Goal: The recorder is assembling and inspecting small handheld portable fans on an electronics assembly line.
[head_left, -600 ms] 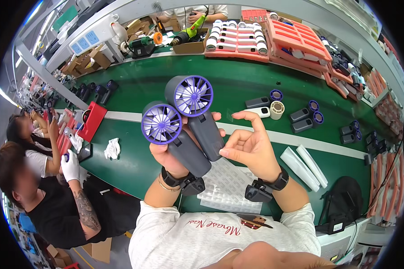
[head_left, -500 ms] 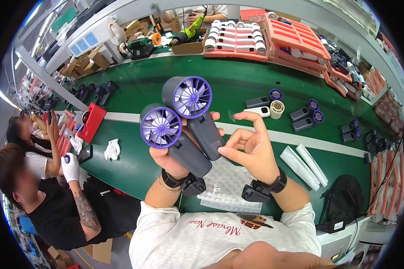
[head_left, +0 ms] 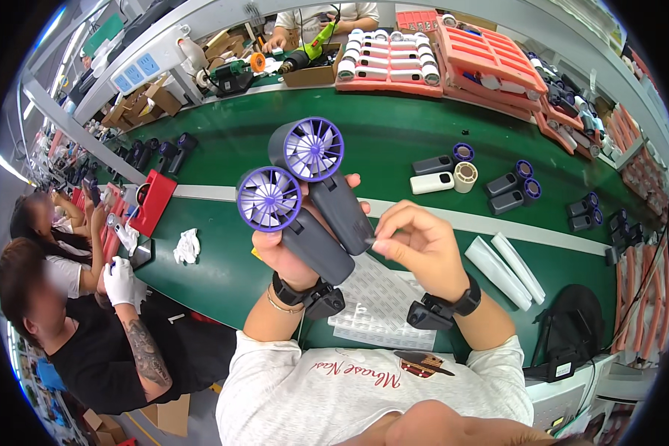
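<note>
Two dark grey handheld fans with purple grilles are gripped together in my left hand [head_left: 284, 262], their round heads pointing up and away. The nearer fan [head_left: 316, 253] lies on the left, and the farther fan [head_left: 342, 212] sits beside it on the right. At the lower end of the farther fan's handle, my right hand [head_left: 422, 256] pinches thumb and index finger together. Whatever is between those fingertips is too small to make out. Beneath the hands are printed sheets [head_left: 386, 305] of small labels, partly hidden by the fans and my wrists.
Rolled white sheets [head_left: 502, 271] lie to the right. More fans [head_left: 432, 165] rest across the green table [head_left: 230, 134]. Pink foam trays [head_left: 390, 83] and a green power tool [head_left: 316, 48] stand at the back. A red holder [head_left: 152, 201] and a co-worker's gloved hand [head_left: 119, 281] are left.
My right thumb and index finger, apart before with a clear scrap near the index fingertip, have come together beside the farther fan's handle end. Both fans have shifted slightly.
</note>
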